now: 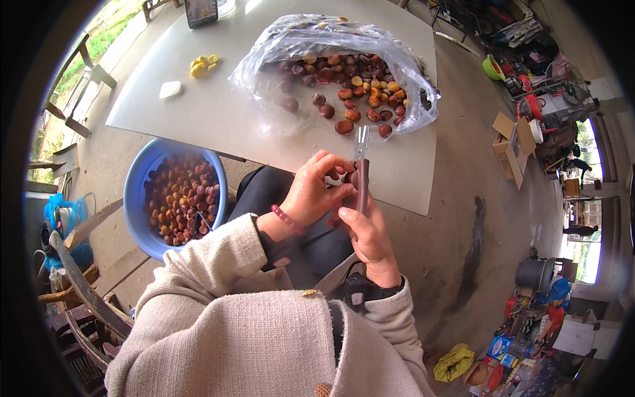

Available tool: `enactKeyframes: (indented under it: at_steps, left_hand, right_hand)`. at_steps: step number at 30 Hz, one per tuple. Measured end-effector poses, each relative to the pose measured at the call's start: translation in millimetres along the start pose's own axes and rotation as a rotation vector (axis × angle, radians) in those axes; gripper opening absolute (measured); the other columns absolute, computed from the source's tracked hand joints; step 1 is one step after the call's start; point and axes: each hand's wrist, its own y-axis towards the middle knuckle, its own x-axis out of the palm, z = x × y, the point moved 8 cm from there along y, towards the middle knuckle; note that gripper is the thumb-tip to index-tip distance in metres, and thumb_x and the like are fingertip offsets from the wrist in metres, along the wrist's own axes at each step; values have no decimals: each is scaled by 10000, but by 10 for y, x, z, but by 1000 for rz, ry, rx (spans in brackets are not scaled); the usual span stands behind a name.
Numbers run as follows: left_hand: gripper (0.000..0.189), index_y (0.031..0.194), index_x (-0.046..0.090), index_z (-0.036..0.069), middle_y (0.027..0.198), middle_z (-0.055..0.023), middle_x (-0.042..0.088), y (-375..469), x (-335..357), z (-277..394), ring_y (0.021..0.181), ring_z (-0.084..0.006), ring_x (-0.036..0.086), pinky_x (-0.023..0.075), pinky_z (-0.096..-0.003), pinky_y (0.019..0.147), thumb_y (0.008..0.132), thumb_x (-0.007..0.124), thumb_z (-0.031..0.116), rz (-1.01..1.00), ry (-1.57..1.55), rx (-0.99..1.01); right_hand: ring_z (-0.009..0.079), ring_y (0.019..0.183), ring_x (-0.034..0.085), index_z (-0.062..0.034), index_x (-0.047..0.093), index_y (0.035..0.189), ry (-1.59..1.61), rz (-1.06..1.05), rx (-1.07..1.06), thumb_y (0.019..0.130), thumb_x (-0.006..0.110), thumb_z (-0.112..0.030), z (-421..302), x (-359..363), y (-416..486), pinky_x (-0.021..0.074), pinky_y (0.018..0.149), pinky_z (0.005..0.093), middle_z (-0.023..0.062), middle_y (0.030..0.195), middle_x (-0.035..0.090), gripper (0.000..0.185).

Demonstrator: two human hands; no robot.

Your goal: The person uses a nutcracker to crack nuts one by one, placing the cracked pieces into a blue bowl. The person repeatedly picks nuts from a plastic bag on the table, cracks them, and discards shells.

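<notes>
My right hand (369, 238) grips a plier-like hand tool (362, 178) with reddish-brown handles, its metal jaws pointing away from me. The fingers of my left hand (317, 186) curl in beside the handles, around something dark reddish-brown. Whether that is a chestnut or part of the tool, I cannot tell. Just beyond the jaws, loose chestnuts (352, 115) spill from the mouth of a clear plastic bag (317, 37) on the table (208, 114). More chestnuts (181, 203) fill much of a blue plastic tub (134, 198) at my left.
A phone (202, 12) stands at the table's far edge. Yellow crumpled pieces (203, 65) and a small white block (170, 89) lie on the tabletop. Wooden chairs (87, 297) are at left. At right are a cardboard box (513, 144), a yellow bag (453, 362) and household clutter.
</notes>
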Motion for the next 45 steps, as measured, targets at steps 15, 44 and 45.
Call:
enactKeyframes:
  at_steps: [15,44,45]
  left_hand:
    - [299,965,633,44,878,-42,592,-16,-40,94,730,-150,554,471,-263,659,704,780,52,-72,59,89]
    - [360,835,492,-28,834,-172,459,-69,51,213,774,-349,494,451,-415,692,746,715,239,-11,135,116]
    - [357,834,492,-28,834,-172,458,-74,59,200,774,-349,493,450,-416,691,748,712,239,-13,136,102]
  right_hand:
    - [146,880,569,5,435,1294,37,-23,61,858,585,-216,23,8,-32,496,767,314,65,1078,529,511]
    - [317,927,631,-14,562,1052,-855,290,-472,807,659,-3,-57,116,38,496,783,379,143,993,607,264]
    - [318,911,635,-14,563,1046,-846,291,-503,806,663,-11,-78,123,26,500,769,377,142,982,610,260]
